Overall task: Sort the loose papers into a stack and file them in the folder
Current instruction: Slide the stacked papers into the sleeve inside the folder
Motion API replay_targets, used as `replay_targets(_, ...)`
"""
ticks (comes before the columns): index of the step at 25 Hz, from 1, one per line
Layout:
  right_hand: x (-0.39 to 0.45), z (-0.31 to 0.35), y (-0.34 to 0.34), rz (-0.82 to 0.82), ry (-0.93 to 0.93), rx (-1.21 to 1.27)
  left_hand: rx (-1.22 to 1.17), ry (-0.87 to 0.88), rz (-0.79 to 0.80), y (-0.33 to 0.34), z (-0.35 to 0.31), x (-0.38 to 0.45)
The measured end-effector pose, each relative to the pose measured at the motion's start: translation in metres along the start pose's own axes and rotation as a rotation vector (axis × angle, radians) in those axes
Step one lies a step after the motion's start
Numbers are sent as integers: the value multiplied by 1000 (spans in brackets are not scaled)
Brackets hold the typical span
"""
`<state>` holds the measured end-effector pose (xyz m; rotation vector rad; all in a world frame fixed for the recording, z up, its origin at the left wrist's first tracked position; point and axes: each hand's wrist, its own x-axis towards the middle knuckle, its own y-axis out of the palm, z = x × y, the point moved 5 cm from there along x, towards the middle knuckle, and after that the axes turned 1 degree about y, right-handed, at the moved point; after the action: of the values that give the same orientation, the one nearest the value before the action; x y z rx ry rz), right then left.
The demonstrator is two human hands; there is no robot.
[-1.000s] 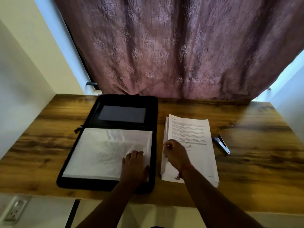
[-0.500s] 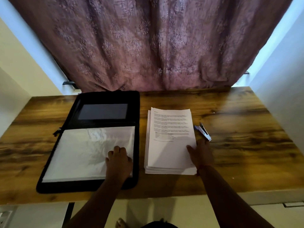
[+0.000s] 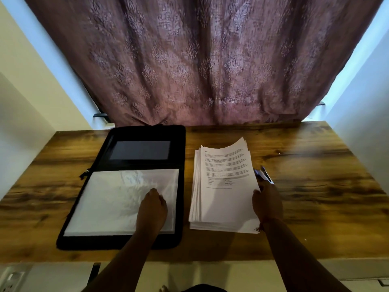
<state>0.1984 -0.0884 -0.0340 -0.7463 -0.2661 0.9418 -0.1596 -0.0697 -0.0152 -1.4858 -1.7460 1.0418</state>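
A black zip folder point(image 3: 134, 133) lies open on the wooden desk point(image 3: 315, 207), left of centre, its far half showing a dark inner pocket and its near half filled with clear plastic sleeves point(image 3: 117, 199). The left hand point(image 3: 152, 209) rests on those sleeves near their right edge, knuckles up and fingers curled loosely downward — it presses on the plastic rather than pinching anything.

Just to the right of the folder, apart from it by a strip of bare wood, sits the stack of papers point(image 3: 223, 199), printed text on the top sheet. The sheets are roughly squared along the near edge, while at the far right corner the top few fan out and lift slightly. The right hand point(image 3: 267, 202) is at the stack's right edge, its thumb on the top sheet; the other fingers are hidden behind the hand, so I cannot tell whether they curl under the pile.

A small metal stapler point(image 3: 264, 175) lies on the desk just beyond the right hand, touching or nearly touching the stack's right side. A patterned mauve curtain point(image 3: 200, 60) hangs behind the desk.
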Motion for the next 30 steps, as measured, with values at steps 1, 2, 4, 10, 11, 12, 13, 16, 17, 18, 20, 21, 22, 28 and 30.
replay_targets(1,-2,3,-3,-15,-31,8,-11,-28,10,-2,3,1)
replay_targets(2,-3,5,-3,-8,-50,25,-18,-51,30,-3,5,3)
replay_targets(4,-2,3,-2,48,-58,61,-39,-75,86,-3,8,4)
replay_targets(10,6,-21,3,372,132,309,61,25,132,-3,2,3)
replay_targets(11,7,-26,4,414,178,337,104,52,127,-3,2,5)
replay_targets(12,6,-30,5,454,226,379,136,59,129,-3,2,5)
replay_targets(13,6,-33,7,483,256,412,155,54,140,-3,2,7)
replay_targets(16,2,-27,9,485,268,464,155,20,178,1,1,10)
replay_targets(17,0,-23,9,475,239,428,138,9,195,3,-1,10)
replay_targets(18,-1,-21,10,467,206,373,118,-4,215,5,-4,9)
replay_targets(20,-2,-18,12,458,149,312,102,-25,235,9,-7,6)
replay_targets(21,-3,-18,11,452,136,308,136,-4,212,11,-9,5)
replay_targets(22,-3,-20,11,448,139,314,195,38,166,11,-12,4)
replay_targets(28,-14,-34,8,494,134,233,-115,183,128,17,-59,-10)
replay_targets(30,-20,-32,11,520,108,220,-196,37,280,31,-67,-9)
